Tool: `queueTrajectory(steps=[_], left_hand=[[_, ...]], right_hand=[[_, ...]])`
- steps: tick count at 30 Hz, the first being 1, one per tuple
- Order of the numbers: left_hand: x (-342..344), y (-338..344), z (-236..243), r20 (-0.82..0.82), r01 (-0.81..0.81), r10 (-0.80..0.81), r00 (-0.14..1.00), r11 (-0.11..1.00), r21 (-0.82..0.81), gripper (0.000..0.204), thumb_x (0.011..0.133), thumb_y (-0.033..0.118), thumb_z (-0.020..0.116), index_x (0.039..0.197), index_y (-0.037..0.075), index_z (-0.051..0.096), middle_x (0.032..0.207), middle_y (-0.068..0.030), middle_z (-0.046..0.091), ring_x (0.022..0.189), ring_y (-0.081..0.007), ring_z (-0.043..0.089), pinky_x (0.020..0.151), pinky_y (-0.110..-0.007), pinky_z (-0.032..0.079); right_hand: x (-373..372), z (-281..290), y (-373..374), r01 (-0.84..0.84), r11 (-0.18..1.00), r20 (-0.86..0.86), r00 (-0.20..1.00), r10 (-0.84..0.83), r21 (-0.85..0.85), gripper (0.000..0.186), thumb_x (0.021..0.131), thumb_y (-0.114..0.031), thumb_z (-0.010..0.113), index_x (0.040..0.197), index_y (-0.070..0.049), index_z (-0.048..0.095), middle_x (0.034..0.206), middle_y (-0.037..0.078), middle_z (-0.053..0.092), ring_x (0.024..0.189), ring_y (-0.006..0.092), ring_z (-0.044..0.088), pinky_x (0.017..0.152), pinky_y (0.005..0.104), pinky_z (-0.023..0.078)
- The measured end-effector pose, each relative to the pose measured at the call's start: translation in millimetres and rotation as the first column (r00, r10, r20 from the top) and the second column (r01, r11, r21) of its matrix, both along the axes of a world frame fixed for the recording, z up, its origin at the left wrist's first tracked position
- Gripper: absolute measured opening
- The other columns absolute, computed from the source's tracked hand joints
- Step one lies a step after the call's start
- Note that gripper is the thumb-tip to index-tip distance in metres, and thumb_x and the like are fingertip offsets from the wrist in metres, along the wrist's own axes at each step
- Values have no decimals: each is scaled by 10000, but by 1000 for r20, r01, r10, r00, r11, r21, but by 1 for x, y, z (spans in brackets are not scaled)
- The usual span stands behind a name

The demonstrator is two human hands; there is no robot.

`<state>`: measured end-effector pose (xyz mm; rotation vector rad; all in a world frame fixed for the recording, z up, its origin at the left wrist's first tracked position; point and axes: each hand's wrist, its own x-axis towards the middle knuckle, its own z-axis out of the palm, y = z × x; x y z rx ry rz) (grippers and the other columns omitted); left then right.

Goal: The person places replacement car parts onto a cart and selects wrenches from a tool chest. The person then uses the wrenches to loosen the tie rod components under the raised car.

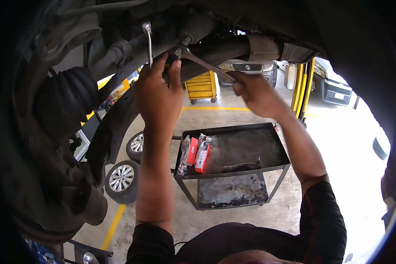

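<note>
Left hand [157, 90] raised under the car, fingers curled around the shank of a slim wrench [149, 42] that stands upright, its ring end up against the underbody. Right hand [256, 93] closed on the handle end of a second, flat spanner [205, 64], whose head sits on a fitting [178, 52] just beside the left fingertips. Landmark: black two-shelf cart [275, 152], below and between the forearms. On its top tray, left side: two small red-and-white boxes in clear wrap [197, 153], lying flat; right of them a dark metal rod part [242, 166]. Left of cart: two wheels [123, 176] on the floor. Beyond cart: yellow tool chest [201, 86], yellow floor line [215, 108].
</note>
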<state>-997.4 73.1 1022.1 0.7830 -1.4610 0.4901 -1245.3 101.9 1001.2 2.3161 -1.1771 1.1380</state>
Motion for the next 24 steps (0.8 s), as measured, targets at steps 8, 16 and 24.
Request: queueTrajectory(steps=[8, 16, 24], left_hand=[[8, 26, -41, 58, -69, 70, 996, 998, -4, 672, 906, 453, 713, 1424, 57, 550, 1152, -283, 644, 970, -438, 671, 836, -496, 550], [139, 188, -312, 6, 174, -361, 933, 465, 868, 357, 898, 248, 702, 1234, 126, 716, 959, -149, 699, 883, -361, 665, 767, -468, 514], [177, 485, -514, -282, 285, 483, 829, 70, 956, 334, 902, 271, 651, 1187, 125, 747, 1121, -177, 729, 1060, -371, 674, 920, -478, 527]], right_hand=[[41, -112, -38, -88, 994, 496, 867, 41, 71, 241, 1067, -212, 488, 1150, -11, 593, 722, 126, 571, 629, 228, 576, 604, 377, 449], [117, -417, 7, -242, 582, 416, 890, -185, 776, 308, 942, -317, 692, 921, -11, 674, 671, 24, 606, 644, 128, 589, 601, 350, 469], [227, -519, 169, 298, 126, -245, 407, 880, 946, 425, 997, -397, 619, 937, 18, 687, 754, 199, 687, 782, 318, 704, 713, 481, 500]])
